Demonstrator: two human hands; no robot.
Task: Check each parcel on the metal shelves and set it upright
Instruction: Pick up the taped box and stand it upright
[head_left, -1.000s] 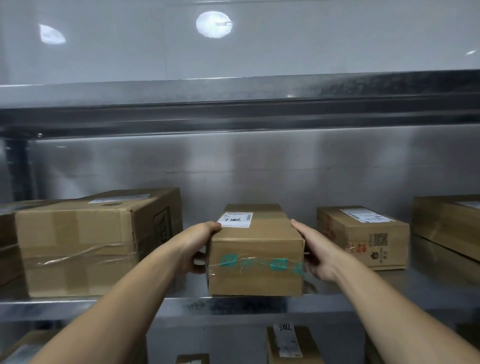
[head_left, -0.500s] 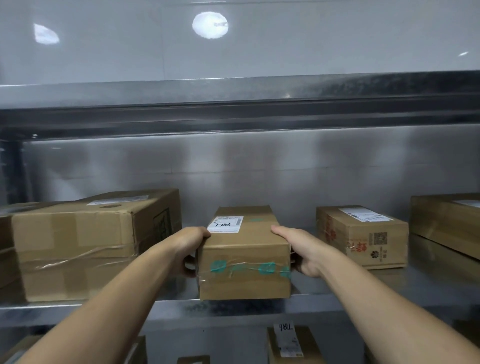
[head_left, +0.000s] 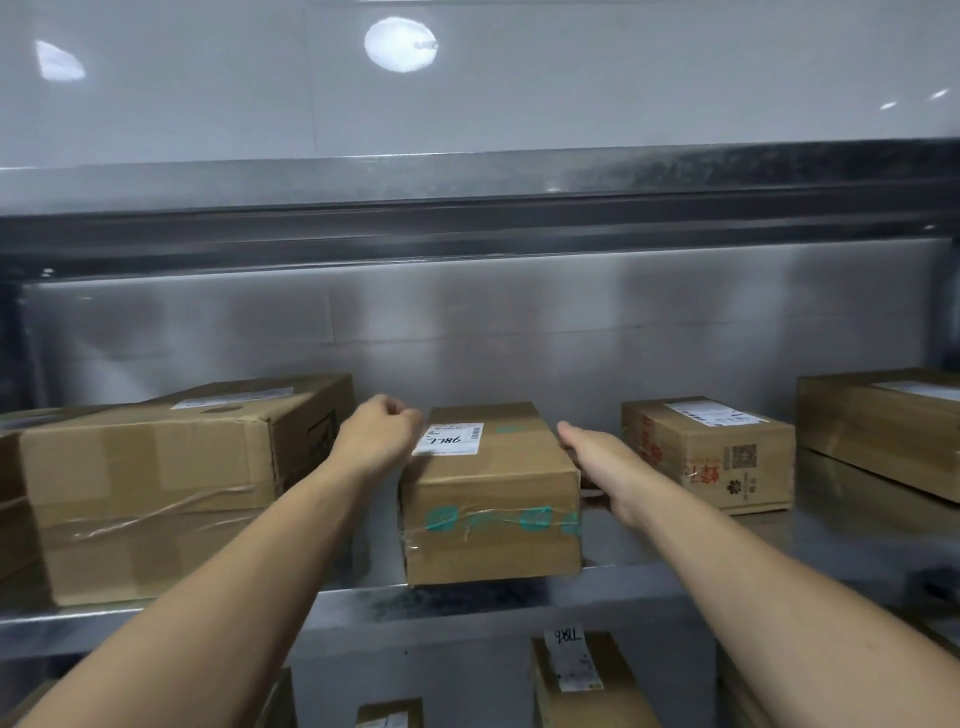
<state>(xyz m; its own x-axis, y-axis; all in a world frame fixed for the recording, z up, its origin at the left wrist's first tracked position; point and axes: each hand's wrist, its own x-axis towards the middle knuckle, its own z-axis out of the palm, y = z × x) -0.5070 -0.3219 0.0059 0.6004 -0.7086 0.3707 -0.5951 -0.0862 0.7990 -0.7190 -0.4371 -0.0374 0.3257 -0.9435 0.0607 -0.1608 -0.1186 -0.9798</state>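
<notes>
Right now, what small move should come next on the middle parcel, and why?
Probably set the left hand against the left side of the parcel: it sits curled by the top corner, grip unclear, while the right hand lies along the right side.

Left gap: narrow, between the large taped box (head_left: 156, 488) and the labelled parcel (head_left: 491, 493); the left hand (head_left: 379, 431) fills it
Right gap: wider, between parcel and printed box (head_left: 711, 452); the right hand (head_left: 597, 462) lies in it
Far right: bare strip before another box (head_left: 883, 426)
Overhead: open up to the upper shelf beam (head_left: 467, 208)
Behind: steel back panel (head_left: 467, 332) closes the bay
Front: shelf edge (head_left: 467, 608) unobstructed
</notes>
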